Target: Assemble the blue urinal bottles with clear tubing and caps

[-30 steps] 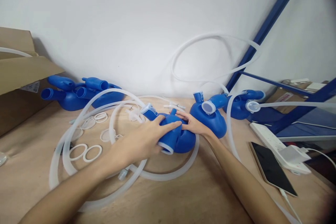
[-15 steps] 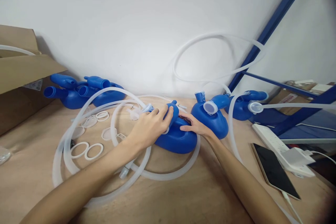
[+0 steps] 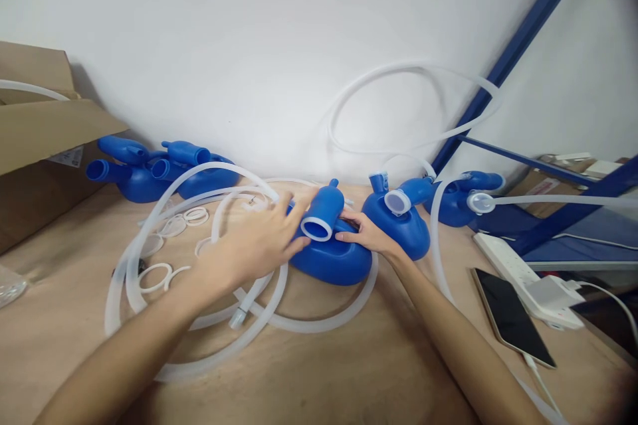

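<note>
A blue plastic urinal bottle stands on the wooden table in front of me. Its blue bulb-shaped spout piece lies over the top, with a white ring around the open mouth facing me. My right hand grips the bottle from the right, part of its fingers hidden behind the blue body. My left hand is just left of the spout, blurred, with its fingers spread and nothing in them. Behind that hand, a clear hose comes down toward the bottle.
More blue bottles stand at right and back left. Loose white rings and clear caps lie at left, among looped hoses. A cardboard box is far left; a phone and power strip are at right.
My left hand has let go of the spout piece and moved left, its fingers opening. The white ring around the mouth is now in plain view. My right hand keeps its hold.
</note>
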### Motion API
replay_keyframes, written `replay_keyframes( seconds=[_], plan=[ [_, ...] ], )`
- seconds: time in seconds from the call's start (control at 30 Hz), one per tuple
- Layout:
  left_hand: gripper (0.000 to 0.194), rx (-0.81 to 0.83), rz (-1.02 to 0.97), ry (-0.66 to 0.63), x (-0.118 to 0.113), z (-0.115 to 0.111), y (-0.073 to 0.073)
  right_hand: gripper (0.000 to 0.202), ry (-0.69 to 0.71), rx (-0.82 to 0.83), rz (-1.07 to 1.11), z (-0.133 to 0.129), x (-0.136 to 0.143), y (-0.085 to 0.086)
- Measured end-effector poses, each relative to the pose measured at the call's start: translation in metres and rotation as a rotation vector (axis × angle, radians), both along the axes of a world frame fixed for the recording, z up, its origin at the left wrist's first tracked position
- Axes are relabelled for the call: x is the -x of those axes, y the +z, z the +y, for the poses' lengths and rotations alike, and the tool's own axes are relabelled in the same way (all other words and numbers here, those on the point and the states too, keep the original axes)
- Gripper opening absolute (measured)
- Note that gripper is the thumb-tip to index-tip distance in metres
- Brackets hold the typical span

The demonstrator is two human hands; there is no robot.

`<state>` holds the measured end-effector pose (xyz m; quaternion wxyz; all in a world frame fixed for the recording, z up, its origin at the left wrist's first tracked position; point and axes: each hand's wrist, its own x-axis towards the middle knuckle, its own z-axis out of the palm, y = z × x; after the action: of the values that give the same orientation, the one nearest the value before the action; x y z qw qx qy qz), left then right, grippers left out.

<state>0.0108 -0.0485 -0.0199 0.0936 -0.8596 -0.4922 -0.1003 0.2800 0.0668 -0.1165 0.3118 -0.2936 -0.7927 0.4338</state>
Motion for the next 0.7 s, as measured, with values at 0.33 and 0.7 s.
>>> replay_keyframes(
  seconds=[0.33,0.7],
  plan=[
    [0.02,0.529,0.29,0.04,-0.018,-0.016,-0.029,0.056,-0.146,0.075,0.14,0.007,-0.005,-0.001],
    [0.072,0.392,-0.106,0.148,0.098,0.029,0.018,0.037,-0.445,0.069,0.391,0.025,-0.038,0.004]
  ],
)
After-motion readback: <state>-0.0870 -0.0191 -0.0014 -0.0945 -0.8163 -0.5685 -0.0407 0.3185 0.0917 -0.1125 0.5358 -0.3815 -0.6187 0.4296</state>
